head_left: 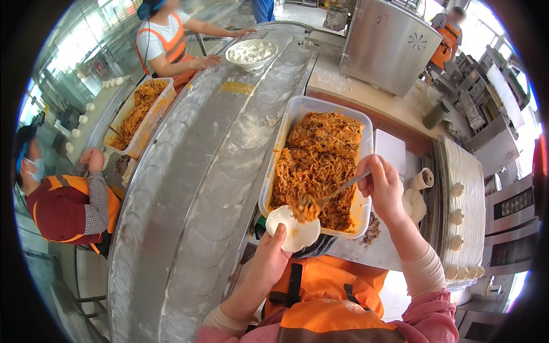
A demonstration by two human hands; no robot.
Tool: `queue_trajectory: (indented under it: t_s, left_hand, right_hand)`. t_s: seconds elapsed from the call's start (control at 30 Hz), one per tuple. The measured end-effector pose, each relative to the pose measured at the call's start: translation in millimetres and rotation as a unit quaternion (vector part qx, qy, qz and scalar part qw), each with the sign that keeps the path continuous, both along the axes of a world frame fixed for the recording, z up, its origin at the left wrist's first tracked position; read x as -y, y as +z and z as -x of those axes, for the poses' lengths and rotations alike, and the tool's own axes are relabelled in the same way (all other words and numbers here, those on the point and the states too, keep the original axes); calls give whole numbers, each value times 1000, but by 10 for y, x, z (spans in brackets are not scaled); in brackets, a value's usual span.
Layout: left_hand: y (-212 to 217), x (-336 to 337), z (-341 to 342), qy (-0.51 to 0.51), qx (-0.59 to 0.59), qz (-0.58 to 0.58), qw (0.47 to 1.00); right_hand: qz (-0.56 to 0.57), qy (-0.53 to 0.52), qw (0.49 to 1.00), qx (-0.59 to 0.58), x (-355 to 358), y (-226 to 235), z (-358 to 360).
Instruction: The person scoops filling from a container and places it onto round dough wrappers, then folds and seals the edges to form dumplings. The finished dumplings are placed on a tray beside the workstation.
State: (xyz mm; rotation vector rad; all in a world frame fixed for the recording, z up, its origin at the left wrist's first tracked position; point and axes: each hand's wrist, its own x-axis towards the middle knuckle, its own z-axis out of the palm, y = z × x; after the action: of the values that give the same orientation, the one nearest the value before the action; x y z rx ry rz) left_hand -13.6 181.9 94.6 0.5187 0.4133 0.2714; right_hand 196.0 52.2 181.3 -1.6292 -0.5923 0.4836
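Note:
My left hand [271, 256] holds a round white dough wrapper [302, 235], cupped, with the thumb over its near edge. My right hand [382, 186] is closed around the handle of a metal spoon [345, 187]. A clump of orange-brown shredded filling [306, 209] sits on the spoon's end, right over the wrapper's far edge; I cannot tell whether it touches the dough. Just beyond both hands stands a clear plastic tub [366, 127], holding a large mass of the same filling [320, 166].
A floured metal conveyor [197, 188] runs along my left, with a white bowl [251, 64] of dough pieces at its far end. Across it are two co-workers and another filling tub [166, 91]. Stacked trays [466, 194] bearing several buns stand right, near a paper cup [423, 179].

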Motion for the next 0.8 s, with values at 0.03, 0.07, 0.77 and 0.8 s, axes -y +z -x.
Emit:
queue_trajectory:
  t_s: [0.03,0.07,0.77,0.8]
  left_hand:
    - [26,-3,-36,-7,25,-3,1000]
    - [34,22,-92,-13,20,-7,1000]
    - [47,97,-100,-64,5,114,991]
    - [37,96,-106,-66,-2,103,992]
  right_hand:
    - [27,20,999,43,18,88,81]
    - [38,60,984,166,23,206,207]
    - [3,30,999,25,126,-160,-60]
    - [13,44,998,42,99,-230,-17]
